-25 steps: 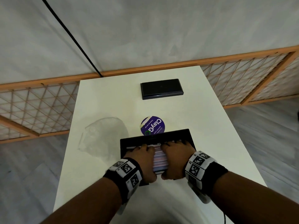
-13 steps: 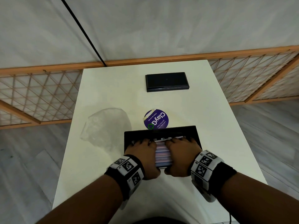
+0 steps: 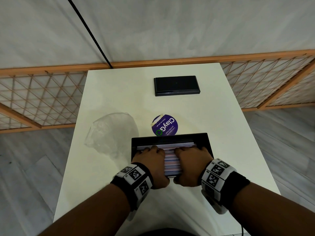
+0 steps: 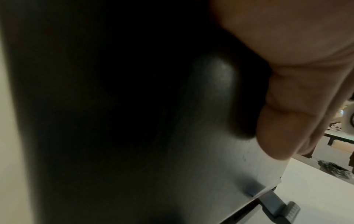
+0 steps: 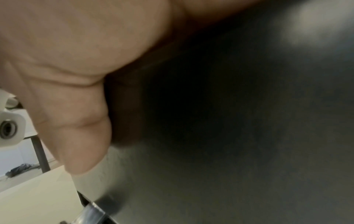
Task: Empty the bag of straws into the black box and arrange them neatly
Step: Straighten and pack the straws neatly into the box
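Note:
The black box (image 3: 170,137) sits near the table's front edge, filled with pink, blue and white striped straws (image 3: 172,160) lying left to right. My left hand (image 3: 150,159) and right hand (image 3: 192,160) lie side by side over the box. Their fingers are curled down onto the straws near the far wall. In the left wrist view my thumb (image 4: 296,113) presses the box's dark near wall (image 4: 134,121). The right wrist view shows my thumb (image 5: 76,128) on the same wall (image 5: 229,136). The hands hide most of the straws.
An empty clear plastic bag (image 3: 110,132) lies left of the box. A round purple sticker (image 3: 165,127) is just behind it. A black lid (image 3: 176,85) rests at the table's (image 3: 238,150) far end. A wooden lattice fence (image 3: 42,99) stands beyond.
Both hands have stayed on the straws in the box. Only the head view has shifted a little.

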Demonstrator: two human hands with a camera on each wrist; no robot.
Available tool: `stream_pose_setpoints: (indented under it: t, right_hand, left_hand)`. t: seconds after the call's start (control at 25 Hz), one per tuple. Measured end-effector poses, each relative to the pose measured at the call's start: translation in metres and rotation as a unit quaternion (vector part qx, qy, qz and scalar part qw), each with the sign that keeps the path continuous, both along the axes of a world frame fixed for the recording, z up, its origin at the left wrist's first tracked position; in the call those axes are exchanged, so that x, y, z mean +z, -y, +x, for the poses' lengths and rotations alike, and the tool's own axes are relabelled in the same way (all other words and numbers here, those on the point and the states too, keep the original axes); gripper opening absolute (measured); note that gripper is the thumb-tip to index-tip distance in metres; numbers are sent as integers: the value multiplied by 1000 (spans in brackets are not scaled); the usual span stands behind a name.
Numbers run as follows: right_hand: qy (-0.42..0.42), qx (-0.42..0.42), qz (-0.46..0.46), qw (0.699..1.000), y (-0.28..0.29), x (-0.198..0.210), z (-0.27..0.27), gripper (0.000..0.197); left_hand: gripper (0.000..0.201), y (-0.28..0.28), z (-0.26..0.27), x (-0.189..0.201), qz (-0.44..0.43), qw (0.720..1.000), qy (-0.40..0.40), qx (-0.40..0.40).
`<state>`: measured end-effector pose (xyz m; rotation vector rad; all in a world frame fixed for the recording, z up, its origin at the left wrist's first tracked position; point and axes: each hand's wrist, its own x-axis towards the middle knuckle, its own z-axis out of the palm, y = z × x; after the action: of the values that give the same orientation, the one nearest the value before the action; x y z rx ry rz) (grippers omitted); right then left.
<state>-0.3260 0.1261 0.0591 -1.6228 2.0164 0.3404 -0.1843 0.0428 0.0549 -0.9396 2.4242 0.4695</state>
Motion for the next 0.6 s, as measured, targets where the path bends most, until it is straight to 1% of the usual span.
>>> stream_pose_setpoints:
  t: [0.08, 0.24, 0.36, 0.52, 0.6]
  right_hand:
    - [6, -3, -1, 1000, 1, 0, -1, 77]
    - [-8, 6, 19, 1000, 2, 4, 0, 81]
    - [-18, 16, 17, 1000, 2, 6, 1, 78]
    - [-17, 14, 12, 1000, 2, 7, 1, 70]
    - [-22, 17, 12, 1000, 2, 7, 2, 72]
  left_hand:
    - [80, 0, 0, 0, 2, 1000, 1, 3]
    - [79, 1, 0, 1, 6, 1000, 0, 7]
    - [74, 0, 0, 2, 1, 1000, -6, 7]
    - [75, -3, 1, 2, -8, 1000, -12, 15]
    - [73, -3, 2, 3, -5, 1000, -12, 12]
